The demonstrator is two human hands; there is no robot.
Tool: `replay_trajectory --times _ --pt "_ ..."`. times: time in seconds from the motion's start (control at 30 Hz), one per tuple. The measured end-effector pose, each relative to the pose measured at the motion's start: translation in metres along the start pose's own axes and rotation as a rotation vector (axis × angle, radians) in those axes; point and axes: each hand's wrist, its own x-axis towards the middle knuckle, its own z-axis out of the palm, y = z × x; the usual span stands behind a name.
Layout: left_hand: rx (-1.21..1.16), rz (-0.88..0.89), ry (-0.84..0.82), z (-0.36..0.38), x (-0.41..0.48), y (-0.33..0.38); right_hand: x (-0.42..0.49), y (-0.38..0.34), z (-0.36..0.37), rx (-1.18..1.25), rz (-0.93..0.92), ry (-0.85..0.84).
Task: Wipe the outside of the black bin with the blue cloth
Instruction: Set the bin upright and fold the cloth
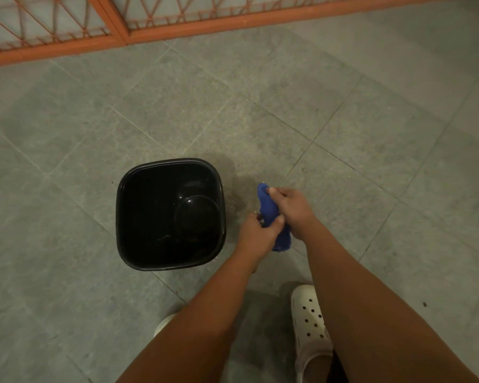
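Now both hands (pixel 274 219) twist the soft blue cloth (pixel 273 217) beside the glossy square-mouthed black bin (pixel 128 217)

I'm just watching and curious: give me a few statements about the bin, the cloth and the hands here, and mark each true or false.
1. Both hands grip the blue cloth. True: the left hand and the right hand hold it bunched up between them.
2. The cloth is pressed against the black bin. False: it is held in the air to the right of the bin, apart from it.
3. The bin stands upright on the tiled floor, its opening facing up. True.
4. The bin has a lid on. False: it is open, and its dark inside shows.
5. The person wears white clogs. True.
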Motion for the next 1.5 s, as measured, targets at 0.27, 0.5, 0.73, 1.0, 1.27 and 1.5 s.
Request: replay_trajectory --times 0.27,0.5,0.73,1.0,1.27,1.5 --pt "-0.441 -0.257 -0.04 -0.002 0.024 -0.007 -0.002 0.017 -0.006 0.163 0.156 -0.049" --pt "-0.564 -0.233 -0.025 -0.004 0.03 -0.017 -0.013 0.038 -0.016 0.049 0.594 -0.294" --pt "-0.41 -0.28 0.087 0.002 0.041 -0.023 -0.007 0.034 -0.006 0.245 0.275 -0.164" --pt "-0.438 -0.182 0.092 0.003 0.063 -0.033 0.003 0.034 0.004 0.063 0.027 0.024" --pt "-0.348 0.025 0.445 0.004 0.069 -0.041 0.017 0.037 0.016 0.077 -0.155 0.072" --pt "-0.251 -0.228 0.323 0.009 0.07 -0.057 0.02 0.077 0.011 -0.292 0.064 0.156"
